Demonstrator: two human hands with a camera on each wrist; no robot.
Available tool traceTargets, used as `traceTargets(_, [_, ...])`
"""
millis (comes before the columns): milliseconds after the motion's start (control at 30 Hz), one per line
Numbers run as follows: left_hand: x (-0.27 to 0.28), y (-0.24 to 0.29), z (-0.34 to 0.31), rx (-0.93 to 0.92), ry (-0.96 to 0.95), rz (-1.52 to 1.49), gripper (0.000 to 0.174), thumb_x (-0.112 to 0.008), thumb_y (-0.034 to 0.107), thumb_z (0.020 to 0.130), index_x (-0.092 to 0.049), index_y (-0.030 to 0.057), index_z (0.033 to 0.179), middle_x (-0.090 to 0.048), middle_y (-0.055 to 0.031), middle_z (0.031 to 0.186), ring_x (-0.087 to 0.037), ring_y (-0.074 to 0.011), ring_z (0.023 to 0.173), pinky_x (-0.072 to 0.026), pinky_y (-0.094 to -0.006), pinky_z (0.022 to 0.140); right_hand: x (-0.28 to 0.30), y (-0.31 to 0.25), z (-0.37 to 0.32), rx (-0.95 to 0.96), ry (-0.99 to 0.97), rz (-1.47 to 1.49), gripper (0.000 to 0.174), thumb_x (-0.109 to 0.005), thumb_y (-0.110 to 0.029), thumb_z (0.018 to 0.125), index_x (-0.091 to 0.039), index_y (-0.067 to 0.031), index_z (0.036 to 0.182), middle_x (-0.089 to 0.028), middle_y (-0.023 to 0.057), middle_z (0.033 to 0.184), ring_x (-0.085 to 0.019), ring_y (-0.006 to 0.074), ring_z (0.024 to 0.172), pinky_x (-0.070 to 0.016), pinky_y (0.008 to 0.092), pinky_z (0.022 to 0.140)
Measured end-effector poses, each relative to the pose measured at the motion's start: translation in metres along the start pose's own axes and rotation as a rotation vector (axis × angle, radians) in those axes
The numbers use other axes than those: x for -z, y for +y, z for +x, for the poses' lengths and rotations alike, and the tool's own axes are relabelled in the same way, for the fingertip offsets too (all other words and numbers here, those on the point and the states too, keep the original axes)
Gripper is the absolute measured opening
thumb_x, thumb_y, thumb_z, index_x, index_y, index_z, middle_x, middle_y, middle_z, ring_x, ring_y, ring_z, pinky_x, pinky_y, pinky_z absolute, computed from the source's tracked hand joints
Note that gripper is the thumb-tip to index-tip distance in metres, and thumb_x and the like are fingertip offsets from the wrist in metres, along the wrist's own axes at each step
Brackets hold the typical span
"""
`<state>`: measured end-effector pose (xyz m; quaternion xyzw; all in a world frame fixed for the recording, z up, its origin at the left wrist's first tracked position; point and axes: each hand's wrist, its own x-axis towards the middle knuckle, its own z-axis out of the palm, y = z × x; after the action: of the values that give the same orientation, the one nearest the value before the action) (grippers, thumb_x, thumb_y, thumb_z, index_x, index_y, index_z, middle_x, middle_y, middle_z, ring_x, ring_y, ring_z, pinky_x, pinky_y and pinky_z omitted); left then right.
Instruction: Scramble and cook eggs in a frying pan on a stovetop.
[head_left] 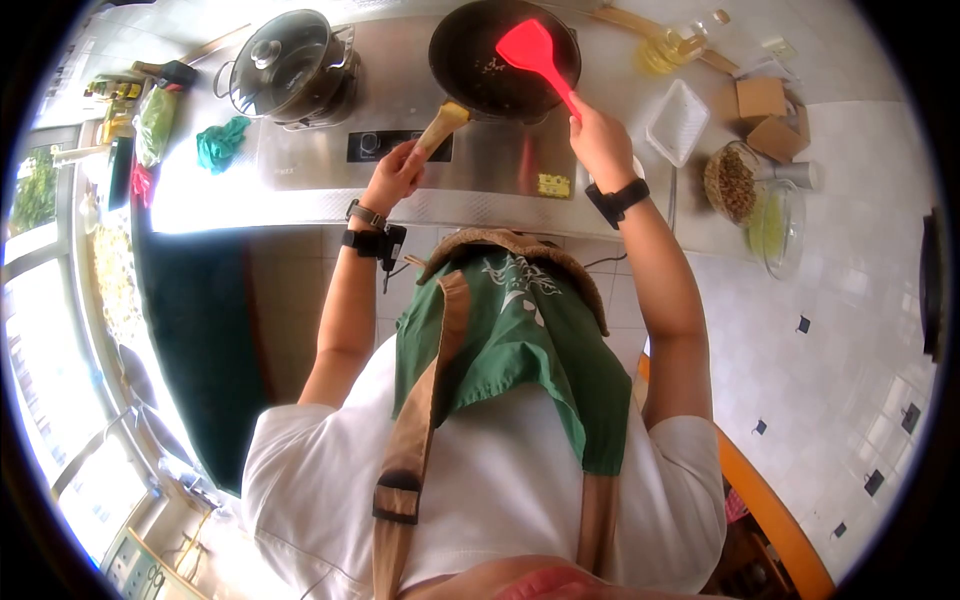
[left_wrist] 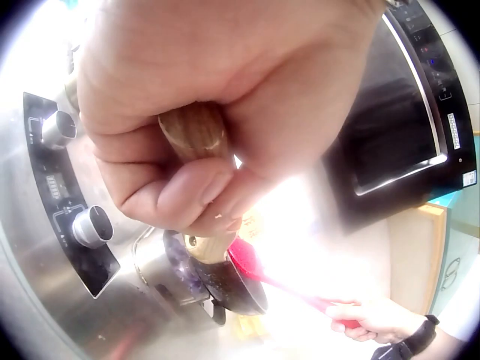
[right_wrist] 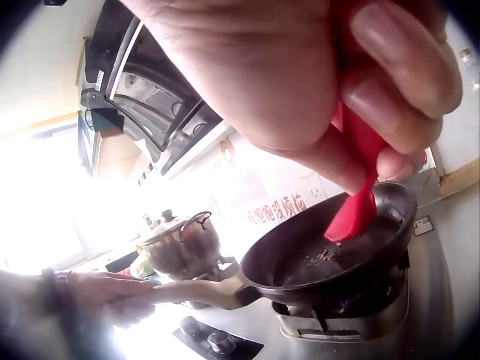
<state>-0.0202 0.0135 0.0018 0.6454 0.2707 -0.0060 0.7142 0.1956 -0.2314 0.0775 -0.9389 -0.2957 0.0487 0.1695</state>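
Note:
My left hand [head_left: 393,180] grips the wooden handle [head_left: 444,128] of a dark frying pan [head_left: 462,62]. In the left wrist view the fingers curl round the handle's end [left_wrist: 193,131]. The pan is over a gas burner [right_wrist: 337,324] in the right wrist view. A few small pale bits [head_left: 490,66] lie on its bottom. My right hand [head_left: 602,148] holds a red spatula [head_left: 528,47] by its handle, thumb and fingers wrapped round it. The spatula's blade [right_wrist: 351,217] is over the pan, close to the bits in the right wrist view.
A lidded pot [head_left: 288,68] stands on the left burner, beside a teal cloth [head_left: 221,144]. To the right are an oil bottle [head_left: 682,45], a white tray [head_left: 679,122], a bowl of brown pieces [head_left: 735,182] and a glass bowl [head_left: 785,230]. Stove knobs [head_left: 369,144] are near the counter's front.

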Motion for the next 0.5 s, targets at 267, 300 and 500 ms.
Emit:
traceTargets(267, [0.000,0.001,0.000,0.012,0.003,0.009,0.039,-0.052,0.033,0.098,-0.053,0.0042,0.124,-0.047,0.0034,0.068,-0.039,-0.0024,0.050,-0.0299,-0.0164,0.042,-0.003,0.002,0.007,0.053,0.164,-0.141,0.043,-0.056,-0.016,0.085,-0.055,-0.0156,0.127,-0.065,0.0150,0.082,-0.064,0.0349,0.071,-0.0531,0.0453,0.063])
traceTargets(300, [0.000,-0.001,0.000,-0.002,0.000,0.026,0.039,-0.052,0.033,0.098,-0.053,0.0043,0.124,-0.047,0.0036,0.068,-0.039,-0.0024,0.050,-0.0300,-0.0165,0.042,-0.002,0.003,0.006,0.056,0.159,-0.141,0.043,-0.056,-0.016,0.085,-0.055,-0.0156,0.127,-0.065,0.0150,0.082,-0.064,0.0349,0.071,-0.0531,0.0453,0.063])
traceTargets(500, [0.002,-0.002,0.001,0.004,-0.018,0.035,0.039,-0.051,0.033,0.098,-0.053,0.0041,0.124,-0.048,0.0035,0.068,-0.039,-0.0025,0.050,-0.0310,-0.0166,0.043,0.001,0.007,0.001,0.018,0.175,-0.210,0.060,-0.057,-0.005,0.080,-0.046,-0.0245,0.135,-0.054,0.0088,0.096,-0.062,0.0297,0.076,-0.0533,0.0404,0.066])
